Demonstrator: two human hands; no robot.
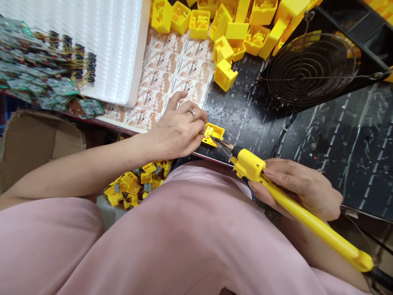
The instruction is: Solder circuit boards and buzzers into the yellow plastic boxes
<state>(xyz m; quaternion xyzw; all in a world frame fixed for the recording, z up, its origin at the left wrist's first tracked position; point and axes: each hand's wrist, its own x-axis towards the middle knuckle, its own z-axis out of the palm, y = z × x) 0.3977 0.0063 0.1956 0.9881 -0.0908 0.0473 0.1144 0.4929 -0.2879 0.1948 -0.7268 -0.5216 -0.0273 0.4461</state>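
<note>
With the right grip (299, 184) wrapped round it, holds a yellow soldering iron (307, 218), pointing its metal tip (226, 144) leftward over a small yellow plastic housing (218, 131). Bunches the left grip (184, 127) at the left edge of that housing; cannot tell whether pinching or merely steadying it. Judge it light, stiff and slick, so prone to skid on the black bench (331, 143); best held by the outer walls, clear of a probably hot tip. Expect some drag from the cord (382, 279) behind the right grip. Mind the black fan (310, 69) crowding the space beyond the right grip. See also a pile of yellow housings (226, 77) beyond the left grip and, farther left, a white foam sheet (104, 41) with wired circuit boards (35, 67).
</note>
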